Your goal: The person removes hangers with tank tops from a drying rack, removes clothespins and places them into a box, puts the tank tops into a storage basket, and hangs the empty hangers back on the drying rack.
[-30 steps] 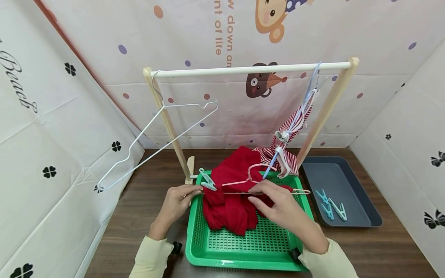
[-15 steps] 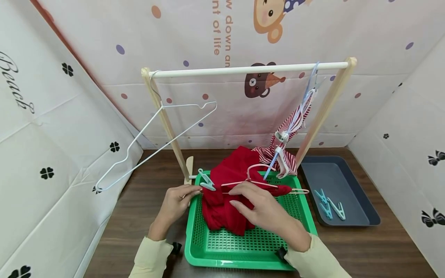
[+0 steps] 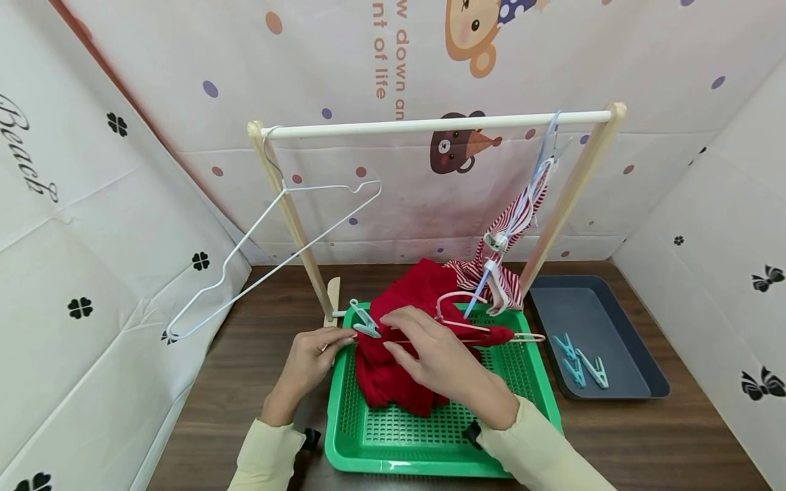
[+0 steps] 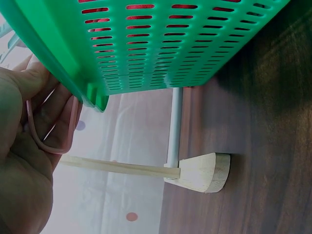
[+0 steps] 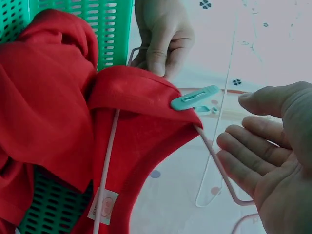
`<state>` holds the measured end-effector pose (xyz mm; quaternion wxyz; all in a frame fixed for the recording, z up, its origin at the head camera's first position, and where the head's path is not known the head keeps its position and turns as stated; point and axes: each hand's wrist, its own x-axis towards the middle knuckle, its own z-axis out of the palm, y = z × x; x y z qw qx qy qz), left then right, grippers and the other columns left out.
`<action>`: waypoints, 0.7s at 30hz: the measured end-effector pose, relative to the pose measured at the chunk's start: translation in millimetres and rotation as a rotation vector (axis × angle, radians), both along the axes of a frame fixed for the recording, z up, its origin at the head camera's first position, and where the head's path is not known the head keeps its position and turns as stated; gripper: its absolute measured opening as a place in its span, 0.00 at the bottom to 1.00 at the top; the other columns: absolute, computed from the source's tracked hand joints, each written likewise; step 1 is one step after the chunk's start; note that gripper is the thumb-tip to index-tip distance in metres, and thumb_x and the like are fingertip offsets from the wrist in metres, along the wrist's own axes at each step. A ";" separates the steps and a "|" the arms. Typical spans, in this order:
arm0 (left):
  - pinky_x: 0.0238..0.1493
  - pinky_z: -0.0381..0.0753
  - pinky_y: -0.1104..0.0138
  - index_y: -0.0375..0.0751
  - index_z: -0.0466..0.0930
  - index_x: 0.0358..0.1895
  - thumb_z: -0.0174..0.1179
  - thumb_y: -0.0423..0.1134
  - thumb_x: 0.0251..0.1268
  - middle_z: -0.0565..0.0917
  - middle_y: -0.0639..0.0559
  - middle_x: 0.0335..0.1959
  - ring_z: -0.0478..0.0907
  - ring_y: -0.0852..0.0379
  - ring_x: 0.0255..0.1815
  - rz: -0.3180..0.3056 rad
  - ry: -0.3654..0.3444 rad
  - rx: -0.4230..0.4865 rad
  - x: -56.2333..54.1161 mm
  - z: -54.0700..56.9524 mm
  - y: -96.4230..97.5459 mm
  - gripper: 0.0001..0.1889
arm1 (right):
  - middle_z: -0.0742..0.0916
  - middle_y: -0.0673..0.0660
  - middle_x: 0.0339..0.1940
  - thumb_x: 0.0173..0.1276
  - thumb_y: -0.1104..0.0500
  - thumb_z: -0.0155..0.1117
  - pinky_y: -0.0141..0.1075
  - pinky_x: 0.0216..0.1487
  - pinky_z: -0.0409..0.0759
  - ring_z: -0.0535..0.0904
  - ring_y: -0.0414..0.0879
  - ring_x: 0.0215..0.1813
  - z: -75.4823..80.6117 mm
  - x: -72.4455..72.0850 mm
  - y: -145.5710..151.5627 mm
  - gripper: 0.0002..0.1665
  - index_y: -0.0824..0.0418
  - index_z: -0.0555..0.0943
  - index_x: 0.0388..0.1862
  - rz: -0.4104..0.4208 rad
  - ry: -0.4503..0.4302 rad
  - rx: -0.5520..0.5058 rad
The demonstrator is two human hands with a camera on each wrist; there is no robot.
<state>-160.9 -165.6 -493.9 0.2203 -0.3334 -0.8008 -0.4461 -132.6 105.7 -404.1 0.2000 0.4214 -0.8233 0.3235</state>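
My left hand (image 3: 310,358) pinches the left end of a pink clothes hanger (image 3: 468,327), whose end loop (image 4: 53,150) lies across the fingers in the left wrist view. A red garment (image 3: 393,385) with a small white label is draped on the hanger and bunches into the green basket (image 3: 417,466). A light blue clothespin (image 5: 194,98) is clipped on the garment near the hanger's left shoulder. My right hand (image 3: 430,354) is above the garment, fingers apart and gripping nothing, close to the clothespin and hanger neck.
Behind stands a wooden rack with a white rod (image 3: 405,127). A bare white hanger (image 3: 227,273) hangs at its left; a red-and-white striped garment (image 3: 512,221) on a blue hanger hangs at its right. A grey tray (image 3: 632,372) holds several clothespins (image 3: 574,368).
My right hand has slid leftward over the hanger toward the clothespin, uncovering the red cloth at the hanger's right end. My left hand keeps its pinch in the same place.
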 end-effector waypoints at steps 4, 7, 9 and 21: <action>0.44 0.84 0.76 0.34 0.92 0.47 0.72 0.17 0.57 0.92 0.46 0.41 0.90 0.49 0.39 0.000 -0.011 -0.001 -0.2 -0.2 0.0 0.16 | 0.85 0.58 0.57 0.63 0.66 0.82 0.38 0.60 0.84 0.82 0.49 0.59 -2.0 -5.9 -6.4 0.28 0.66 0.81 0.61 -0.011 0.022 0.012; 0.45 0.84 0.76 0.34 0.92 0.48 0.72 0.19 0.60 0.92 0.46 0.42 0.90 0.48 0.40 -0.003 -0.020 -0.004 -0.3 -0.1 -0.4 0.14 | 0.85 0.59 0.57 0.65 0.64 0.82 0.38 0.59 0.84 0.82 0.49 0.58 -3.3 -9.4 -11.2 0.28 0.67 0.81 0.61 -0.032 0.019 0.032; 0.45 0.84 0.76 0.33 0.92 0.48 0.72 0.19 0.60 0.92 0.45 0.42 0.90 0.48 0.40 -0.004 -0.020 -0.008 -0.1 0.4 -0.3 0.14 | 0.85 0.59 0.57 0.65 0.62 0.82 0.39 0.59 0.84 0.82 0.50 0.58 -3.2 -10.9 -13.8 0.28 0.67 0.81 0.61 -0.056 -0.002 0.055; 0.43 0.84 0.76 0.33 0.92 0.48 0.72 0.17 0.57 0.92 0.45 0.42 0.90 0.50 0.39 0.004 -0.014 -0.023 -0.4 -0.1 -0.5 0.16 | 0.85 0.60 0.53 0.71 0.54 0.78 0.42 0.51 0.88 0.83 0.51 0.52 1.0 -12.6 -28.0 0.27 0.66 0.81 0.61 -0.190 -0.140 0.161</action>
